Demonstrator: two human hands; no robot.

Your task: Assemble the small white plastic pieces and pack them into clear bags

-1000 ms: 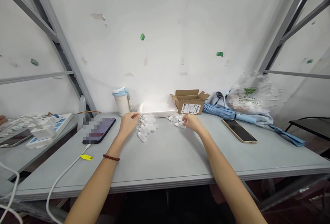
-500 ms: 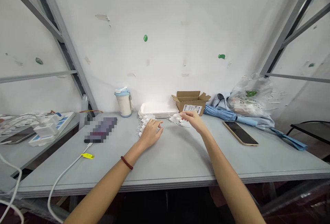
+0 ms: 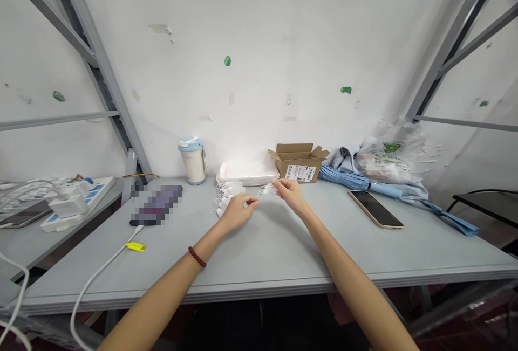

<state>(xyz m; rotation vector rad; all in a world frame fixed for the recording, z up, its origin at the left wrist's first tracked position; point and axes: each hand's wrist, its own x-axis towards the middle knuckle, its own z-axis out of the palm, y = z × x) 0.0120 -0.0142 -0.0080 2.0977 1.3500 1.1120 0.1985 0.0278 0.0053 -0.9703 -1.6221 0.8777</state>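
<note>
My right hand [image 3: 290,192] pinches a small white tag with a thin loop of string [image 3: 267,188] between thumb and fingertips, just above the table in front of the cardboard box. To its left, my left hand [image 3: 238,212] is low over the table, thumb and forefinger brought together, with nothing visible between them. Beside and behind the left hand lie several white string tags [image 3: 222,200] in an overlapping row, partly covered by that hand. A white tray [image 3: 251,174] stands behind them against the wall.
An open cardboard box [image 3: 298,166] is behind my right hand. A lidded cup [image 3: 193,162] stands back left, near a blurred dark device [image 3: 157,205] on a cable. On the right are a phone [image 3: 375,209], a folded blue umbrella [image 3: 343,176] and a plastic bag [image 3: 388,151].
My right hand has moved left towards my left hand, with the white tag in its fingers. The left thumb and forefinger have come together. The view has shifted slightly.
</note>
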